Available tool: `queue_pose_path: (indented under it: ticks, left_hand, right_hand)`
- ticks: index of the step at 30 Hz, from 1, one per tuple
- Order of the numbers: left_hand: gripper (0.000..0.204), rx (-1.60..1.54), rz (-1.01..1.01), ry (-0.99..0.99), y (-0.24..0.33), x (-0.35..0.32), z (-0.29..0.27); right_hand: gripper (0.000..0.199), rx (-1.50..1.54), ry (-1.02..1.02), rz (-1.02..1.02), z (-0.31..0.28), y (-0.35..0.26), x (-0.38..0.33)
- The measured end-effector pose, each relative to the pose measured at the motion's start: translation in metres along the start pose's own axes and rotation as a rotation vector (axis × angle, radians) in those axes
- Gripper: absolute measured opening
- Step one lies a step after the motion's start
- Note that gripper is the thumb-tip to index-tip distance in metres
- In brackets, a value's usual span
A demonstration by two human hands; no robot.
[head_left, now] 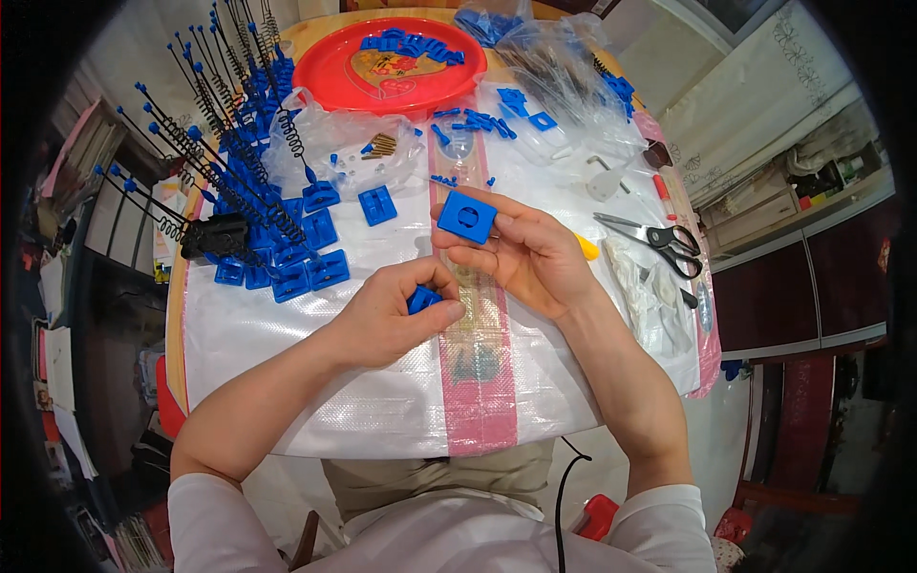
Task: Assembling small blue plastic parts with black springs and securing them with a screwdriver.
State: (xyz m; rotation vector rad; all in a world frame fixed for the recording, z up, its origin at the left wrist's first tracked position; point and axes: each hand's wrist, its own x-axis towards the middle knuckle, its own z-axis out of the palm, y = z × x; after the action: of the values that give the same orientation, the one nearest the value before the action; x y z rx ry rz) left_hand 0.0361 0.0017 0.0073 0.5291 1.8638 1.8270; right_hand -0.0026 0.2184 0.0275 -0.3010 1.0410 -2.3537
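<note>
My right hand [535,256] holds up a blue square plastic piece [466,218] with a round slotted opening in its face, pinched at its edge between thumb and fingers. Slightly lower and to the left, my left hand [387,310] is closed round a small blue plastic part [422,300]; most of that part is hidden by the fingers. The two hands are close together but apart. Beyond them on the white cover lies a single blue square base [378,204], with several small blue pegs [445,180] nearby.
Many blue bases with upright black springs [248,181] crowd the left side. A red tray [315,76] with blue pieces stands at the back. Brass pins [382,144] lie on a clear bag. Scissors [673,250], a red marker [663,194] and a hex key [611,170] are at right.
</note>
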Motion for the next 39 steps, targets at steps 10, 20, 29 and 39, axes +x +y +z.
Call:
queue_pose_path:
  ticks: [10, 20, 29, 39]
  left_hand:
    - [0.016, -0.028, -0.023, -0.012, 0.0017, -0.0005, 0.0]
    - [0.016, 0.002, -0.009, -0.009, 0.0028, -0.0001, 0.0016]
    - [0.016, -0.003, -0.024, -0.007, 0.0011, 0.0009, 0.0023]
    - [0.017, 0.023, -0.038, -0.012, 0.0036, -0.0012, 0.0021]
  right_hand:
    - [0.052, 0.026, -0.004, 0.026, -0.003, 0.0014, 0.0022]
    - [0.05, 0.092, -0.028, 0.06, -0.005, 0.0009, 0.0019]
    - [0.053, 0.05, -0.037, 0.049, -0.0095, 0.0014, 0.0017]
    - [0.05, 0.084, -0.046, 0.06, -0.0068, 0.002, 0.002]
